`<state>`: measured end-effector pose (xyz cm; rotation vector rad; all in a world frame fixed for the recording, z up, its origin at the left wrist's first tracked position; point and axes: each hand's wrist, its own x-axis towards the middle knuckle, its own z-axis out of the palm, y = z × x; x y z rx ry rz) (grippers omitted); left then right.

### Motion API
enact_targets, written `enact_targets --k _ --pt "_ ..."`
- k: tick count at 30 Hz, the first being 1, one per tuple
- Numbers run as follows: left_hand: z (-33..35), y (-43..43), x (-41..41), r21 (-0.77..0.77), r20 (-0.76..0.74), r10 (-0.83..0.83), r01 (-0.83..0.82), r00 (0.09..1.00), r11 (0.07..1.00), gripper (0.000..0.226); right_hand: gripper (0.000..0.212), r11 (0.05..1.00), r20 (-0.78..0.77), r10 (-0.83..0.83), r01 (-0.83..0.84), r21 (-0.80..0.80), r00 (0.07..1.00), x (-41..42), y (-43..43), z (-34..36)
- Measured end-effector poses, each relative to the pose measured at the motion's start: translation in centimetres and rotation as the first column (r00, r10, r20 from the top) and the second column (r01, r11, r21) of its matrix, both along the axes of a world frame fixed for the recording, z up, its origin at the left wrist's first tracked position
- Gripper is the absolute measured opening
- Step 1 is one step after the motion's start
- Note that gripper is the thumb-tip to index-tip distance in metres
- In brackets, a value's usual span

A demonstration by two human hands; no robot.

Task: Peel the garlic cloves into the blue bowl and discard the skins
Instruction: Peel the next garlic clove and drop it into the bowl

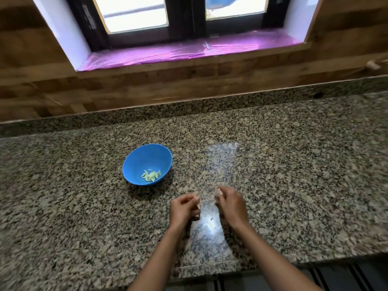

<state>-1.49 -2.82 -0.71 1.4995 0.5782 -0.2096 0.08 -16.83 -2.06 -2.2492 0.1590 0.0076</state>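
Nearest us, we record a speckled grey granite bench point(294, 164) carrying a round blue plastic bowl point(142, 156). The left hand point(183, 211) and right hand point(232, 204) sit near its right. Peeled pale-green garlic cloves point(151, 175) lie in the bowl. Left fingers point(186, 198) pinch a pale garlic piece point(196, 200); right fingers curl round a second pale piece point(219, 193).
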Motion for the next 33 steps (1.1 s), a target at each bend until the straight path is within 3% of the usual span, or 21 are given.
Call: enact_targets --k 3,6,8,11,14,16,19,23,29,30,31,33 --pt "-0.7 0.7 0.1 0.088 -0.006 -0.016 0.016 1.0 0.996 0.014 0.035 0.935 0.036 0.113 -0.094 -0.341 0.993 -0.3 -1.4 -1.3" --pt "-1.1 0.6 0.0 -0.006 -0.023 0.027 -0.027 0.999 1.0 0.016 0.04 0.909 0.199 0.151 -0.057 -0.412 0.968 -1.1 -0.8 -2.2" --pt "-1.0 0.4 -0.1 -0.082 -0.025 0.045 -0.047 0.999 0.996 0.015 0.035 0.962 0.254 0.191 -0.129 -0.241 0.948 -1.6 0.5 -1.2" --pt "-0.7 0.3 0.0 -0.074 0.004 -0.011 0.011 1.0 0.997 0.009 0.023 0.975 0.028 0.201 -0.202 0.089 0.979 -1.5 1.7 0.1" --pt "-0.4 0.9 0.2 -0.123 -0.008 -0.083 0.081 0.997 0.989 0.01 0.011 0.883 -0.161 0.185 -0.092 0.46 0.969 -0.6 1.8 0.1" --pt "-0.3 1.4 0.2 -0.204 -0.024 -0.126 0.118 0.992 0.972 0.015 0.015 0.796 -0.269 0.244 -0.034 0.604 0.932 -0.1 1.2 0.4" --pt "-0.8 1.9 0.0 -0.286 -0.042 -0.148 0.129 0.988 0.95 0.012 0.015 0.736 -0.302 0.313 -0.029 0.676 0.9 0.2 0.6 0.6" --pt "-1.0 1.6 -0.1 -0.266 -0.055 -0.121 0.102 0.991 0.959 0.009 0.012 0.743 -0.231 0.239 -0.024 0.669 0.943 -0.5 1.0 0.3" --pt "-0.3 1.5 -0.3 -0.367 -0.012 -0.113 0.101 0.994 0.925 0.01 0.012 0.529 -0.442 0.221 0.274 0.803 0.869 -0.9 1.5 -0.4" --pt "-0.3 1.4 -0.3 -0.373 -0.016 -0.088 0.075 0.996 0.925 0.009 0.011 0.536 -0.453 0.167 0.305 0.787 0.876 -1.0 1.9 -0.5" --pt "-0.4 1.4 -0.3 -0.381 -0.024 -0.051 0.038 0.998 0.924 0.007 0.01 0.602 -0.435 0.088 0.299 0.74 0.896 -1.0 2.2 -0.5" --pt "-0.5 1.7 -0.1 -0.378 -0.045 0.013 -0.029 0.999 0.925 0.005 0.009 0.868 -0.274 -0.055 0.181 0.462 0.96 -1.1 2.2 -0.9"
